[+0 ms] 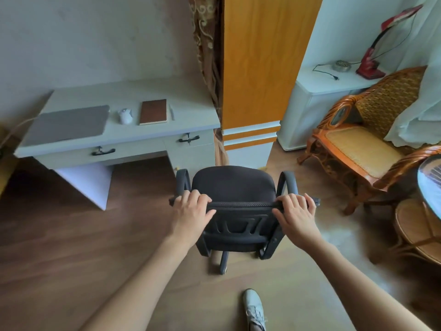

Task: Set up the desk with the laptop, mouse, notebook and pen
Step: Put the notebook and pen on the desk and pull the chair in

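A white desk (pixel 133 91) stands against the wall at the left. On it lie a shut grey laptop (pixel 69 125), a white mouse (pixel 125 115), a brown notebook (pixel 153 112) and a pale pen (pixel 171 112), in a row from left to right. A black office chair (pixel 232 187) stands on the floor to the right of the desk, its back toward me. My left hand (pixel 192 210) grips the top edge of the backrest at its left end. My right hand (pixel 294 213) grips the same edge at its right end.
An orange wooden column (pixel 262 63) rises just beyond the chair. A rattan armchair (pixel 365 144) and a rattan side table (pixel 420 225) fill the right side. A white cabinet (pixel 317 91) carries a red lamp (pixel 372 65). My grey shoe (pixel 254 309) rests on the wooden floor.
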